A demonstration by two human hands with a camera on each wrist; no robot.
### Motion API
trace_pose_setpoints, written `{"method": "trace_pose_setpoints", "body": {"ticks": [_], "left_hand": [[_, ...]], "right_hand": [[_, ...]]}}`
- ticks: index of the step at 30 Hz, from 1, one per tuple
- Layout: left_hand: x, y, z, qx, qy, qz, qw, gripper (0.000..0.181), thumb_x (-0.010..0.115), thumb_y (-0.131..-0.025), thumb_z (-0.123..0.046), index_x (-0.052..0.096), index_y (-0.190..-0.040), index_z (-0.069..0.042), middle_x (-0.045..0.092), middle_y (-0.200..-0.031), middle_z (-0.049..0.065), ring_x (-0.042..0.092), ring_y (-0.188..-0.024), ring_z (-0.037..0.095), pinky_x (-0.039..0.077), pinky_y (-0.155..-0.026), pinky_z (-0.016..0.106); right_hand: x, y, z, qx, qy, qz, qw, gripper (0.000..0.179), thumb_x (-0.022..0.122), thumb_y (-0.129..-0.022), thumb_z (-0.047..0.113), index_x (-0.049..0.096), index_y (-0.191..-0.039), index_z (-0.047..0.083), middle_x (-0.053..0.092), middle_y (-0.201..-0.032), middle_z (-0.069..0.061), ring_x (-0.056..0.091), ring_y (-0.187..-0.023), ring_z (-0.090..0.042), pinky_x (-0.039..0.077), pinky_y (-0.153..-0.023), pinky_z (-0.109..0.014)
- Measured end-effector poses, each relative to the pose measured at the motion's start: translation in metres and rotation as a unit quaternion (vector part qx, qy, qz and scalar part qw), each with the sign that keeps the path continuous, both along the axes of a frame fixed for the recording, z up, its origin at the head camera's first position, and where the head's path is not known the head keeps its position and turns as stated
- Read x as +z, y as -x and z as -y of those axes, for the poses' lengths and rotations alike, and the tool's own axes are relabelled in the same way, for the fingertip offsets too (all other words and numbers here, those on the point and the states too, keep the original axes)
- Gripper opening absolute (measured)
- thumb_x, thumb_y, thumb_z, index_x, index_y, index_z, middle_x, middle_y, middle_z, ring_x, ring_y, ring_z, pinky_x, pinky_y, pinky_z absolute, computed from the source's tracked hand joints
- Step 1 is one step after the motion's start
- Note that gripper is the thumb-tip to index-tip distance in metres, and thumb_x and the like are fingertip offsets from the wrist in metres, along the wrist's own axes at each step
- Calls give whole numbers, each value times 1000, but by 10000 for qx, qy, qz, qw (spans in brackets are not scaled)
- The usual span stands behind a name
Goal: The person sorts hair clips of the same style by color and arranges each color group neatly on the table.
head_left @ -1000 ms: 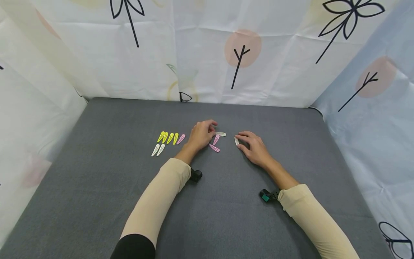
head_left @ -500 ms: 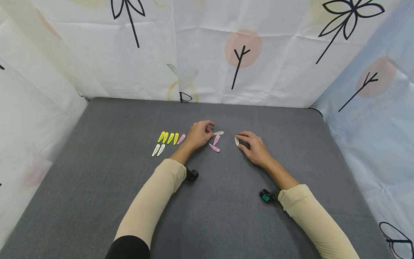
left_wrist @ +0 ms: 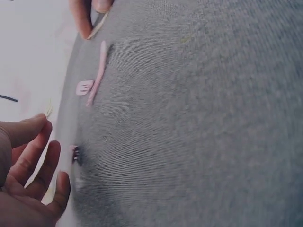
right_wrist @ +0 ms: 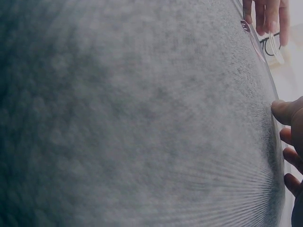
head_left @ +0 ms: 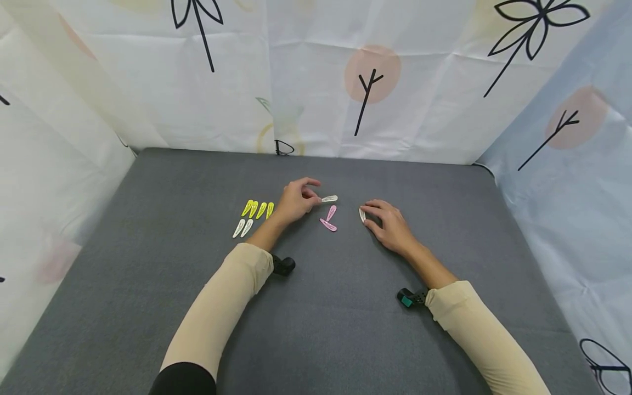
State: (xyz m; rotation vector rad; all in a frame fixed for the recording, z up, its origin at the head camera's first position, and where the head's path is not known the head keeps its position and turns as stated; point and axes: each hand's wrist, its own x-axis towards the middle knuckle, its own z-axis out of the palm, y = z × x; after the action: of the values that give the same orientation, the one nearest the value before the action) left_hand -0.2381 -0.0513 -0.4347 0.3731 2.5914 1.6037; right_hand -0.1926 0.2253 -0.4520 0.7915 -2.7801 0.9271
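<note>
We see the left hand (head_left: 297, 199) pinching a white clip (head_left: 330, 198) on the far side of two pink clips (head_left: 331, 213); to their right, the right hand (head_left: 387, 224) apparently grips a second white clip (head_left: 362, 215).

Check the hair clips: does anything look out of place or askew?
Two pink clips between the left hand and right hand look askew: they slant in different directions, while yellow clips lie in a row. That may be deliberate.

A white hair clip (head_left: 330, 198) juts sideways from the left hand (head_left: 297, 201); the right hand (head_left: 388, 225) pinches another white clip (head_left: 362, 215).
</note>
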Motion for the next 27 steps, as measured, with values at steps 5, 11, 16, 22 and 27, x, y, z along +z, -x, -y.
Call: {"method": "trace_pose_setpoints", "body": {"ticks": [5, 11, 16, 22, 27], "left_hand": [[7, -4, 9, 217, -319, 238, 9990, 39, 72, -90, -5, 62, -128, -1, 72, -86, 9, 58, -72, 13, 42, -67, 26], [16, -17, 25, 377, -949, 680, 9924, 42, 72, -91, -7, 60, -131, -1, 69, -87, 9, 52, -73, 14, 39, -64, 27], [16, -29, 39, 510, -896, 752, 9918, 41, 71, -92, -8, 60, -130, -1, 69, -89, 11, 53, -77, 16, 40, -66, 28], [17, -46, 47, 1095, -692, 820, 9882, 36, 71, -90, -7, 63, -125, 0, 69, -86, 8, 57, -77, 16, 42, -65, 28], [16, -59, 52, 1713, -566, 875, 9797, 30, 70, -89, -7, 66, -117, 1, 68, -81, 7, 57, -72, 14, 43, -63, 26]], "right_hand": [[0, 0, 1, -8, -2, -5, 10000, 37, 69, -93, 6, 64, -129, -3, 56, -134, -23, 47, -129, -38, 32, -106, -58], [1, 0, 1, 14, 11, -19, 10000, 38, 70, -93, 7, 64, -129, -3, 56, -134, -23, 48, -129, -39, 32, -106, -58], [0, 0, 1, 34, -1, -36, 10000, 38, 70, -93, 7, 64, -129, -2, 56, -134, -22, 48, -129, -38, 33, -106, -57], [-1, 1, 0, 16, 20, -204, 9998, 36, 70, -92, 5, 65, -127, -4, 57, -133, -24, 48, -128, -40, 34, -105, -58], [-2, 1, -1, -14, -24, -129, 9999, 37, 70, -93, 7, 64, -129, -3, 56, -134, -23, 47, -130, -39, 31, -107, -58]]}}
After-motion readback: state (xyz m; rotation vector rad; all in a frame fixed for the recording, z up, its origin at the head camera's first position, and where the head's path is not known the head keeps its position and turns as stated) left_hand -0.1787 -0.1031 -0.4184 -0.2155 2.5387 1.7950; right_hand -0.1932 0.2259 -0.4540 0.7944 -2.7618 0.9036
